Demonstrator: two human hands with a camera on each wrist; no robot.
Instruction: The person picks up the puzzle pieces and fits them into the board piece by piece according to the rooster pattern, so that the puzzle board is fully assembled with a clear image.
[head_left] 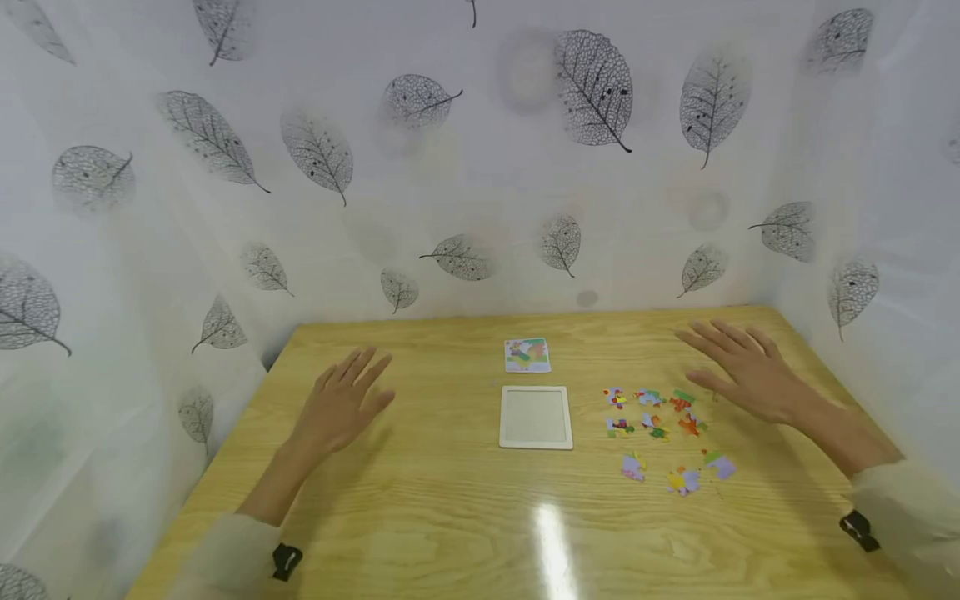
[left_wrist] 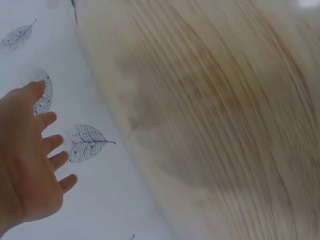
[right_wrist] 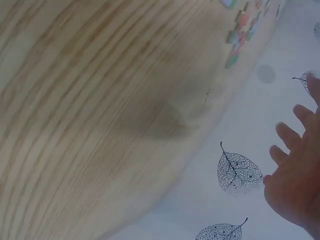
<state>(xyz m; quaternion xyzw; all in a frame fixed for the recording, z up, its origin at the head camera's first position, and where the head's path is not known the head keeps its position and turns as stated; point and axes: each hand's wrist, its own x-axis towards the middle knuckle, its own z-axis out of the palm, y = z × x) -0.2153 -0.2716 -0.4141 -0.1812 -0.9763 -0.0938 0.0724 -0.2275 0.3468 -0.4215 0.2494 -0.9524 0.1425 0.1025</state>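
My left hand point(head_left: 339, 406) hovers over the left part of the wooden table point(head_left: 435, 500), fingers spread and holding nothing. On the other side, my right hand point(head_left: 746, 377) is raised with loose, spread fingers, just right of several colourful jigsaw puzzle pieces point(head_left: 688, 426). Those pieces lie loosely in rough rows. Left of them sits a square white puzzle frame point(head_left: 536, 446) with a bare inside. Behind the frame lies a small picture card point(head_left: 527, 356) with a cartoon print. The left wrist view shows the left palm point(left_wrist: 30, 165); the right wrist view has the right hand point(right_wrist: 297, 165) at its edge.
White curtains point(head_left: 480, 183) printed with dark leaf skeletons enclose the table at the back and both sides. A bright light reflection point(head_left: 553, 550) shows on the tabletop near the front. Dark bands point(head_left: 858, 531) sit at both sleeves.
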